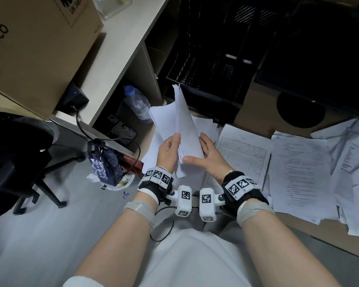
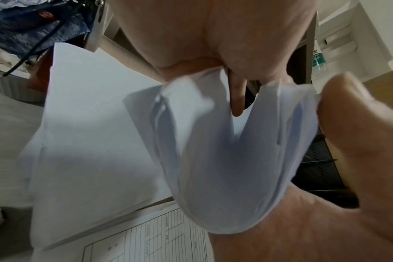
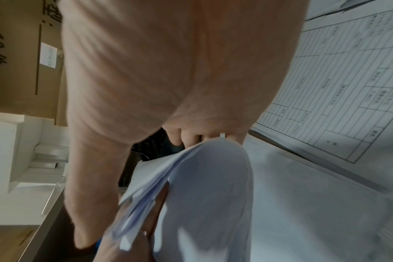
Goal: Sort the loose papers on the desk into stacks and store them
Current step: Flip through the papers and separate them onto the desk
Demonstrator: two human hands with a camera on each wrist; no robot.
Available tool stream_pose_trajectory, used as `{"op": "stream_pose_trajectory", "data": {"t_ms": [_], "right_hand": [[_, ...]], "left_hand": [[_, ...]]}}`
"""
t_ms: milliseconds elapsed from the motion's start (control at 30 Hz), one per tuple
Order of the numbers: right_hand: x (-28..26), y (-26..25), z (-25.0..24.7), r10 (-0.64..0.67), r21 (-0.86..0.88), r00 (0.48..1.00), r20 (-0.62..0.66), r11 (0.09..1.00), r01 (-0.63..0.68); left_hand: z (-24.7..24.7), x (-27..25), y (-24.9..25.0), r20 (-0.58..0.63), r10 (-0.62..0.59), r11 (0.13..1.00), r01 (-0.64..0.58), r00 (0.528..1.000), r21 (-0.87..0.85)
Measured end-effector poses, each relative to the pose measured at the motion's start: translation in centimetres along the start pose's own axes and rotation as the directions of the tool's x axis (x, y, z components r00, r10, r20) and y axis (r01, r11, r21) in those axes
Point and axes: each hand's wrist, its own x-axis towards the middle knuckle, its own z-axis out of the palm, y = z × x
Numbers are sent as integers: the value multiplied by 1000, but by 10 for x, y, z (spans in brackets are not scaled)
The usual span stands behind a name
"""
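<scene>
Both hands hold a sheaf of blank sheets point(image 1: 183, 123) upright above the desk point(image 1: 255, 112): the left hand point(image 1: 168, 151) pinches its near edge, while the right hand point(image 1: 210, 155) cups the other side, thumb across the bottom. The sheaf bows and fans, so squaring calls for a looser grip and tapping its lower edge on the desk, clear of the printed forms point(image 1: 243, 154) lying loose beside it.

Pale grey floor point(image 1: 50, 235); black office chair point(image 1: 13, 162) left of fingers; cream shelf unit point(image 1: 116, 65) beyond-left; wooden desk point(image 1: 257, 112) beneath.
</scene>
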Motion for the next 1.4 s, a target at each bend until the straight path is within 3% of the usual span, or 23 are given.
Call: {"op": "stream_pose_trajectory", "data": {"t_ms": [200,333,467,567,733,900,1000,1200,1400], "right_hand": [[-1,0,-3,-3,9,1000,-22,1000,3],[0,-2,-4,14,56,986,-166,998,-4],[9,7,-17,37,-11,884,-465,999,-48],[15,25,-33,42,-93,835,-549,989,-111],[25,41,-36,76,-162,801,-594,964,-212],[41,77,-30,238,-104,726,-646,914,-392],[54,93,-13,309,-143,758,-575,874,-464],[79,88,27,362,-173,827,-429,866,-469],[62,61,15,431,-23,770,-470,867,-499]], "left_hand": [[3,2,2,20,-22,999,23,1000,-26],[2,-2,5,21,-11,999,10,1000,52],[-2,-2,4,-37,-2,988,8,999,155],[-10,3,0,-9,-17,982,19,1000,189],[-30,43,-60,-117,-69,977,91,991,194],[-45,14,-13,-295,8,954,81,956,290],[-59,16,-10,-333,21,953,82,943,292],[-69,18,-18,-258,54,939,39,965,342],[-52,14,-14,-190,29,968,20,981,248]]}}
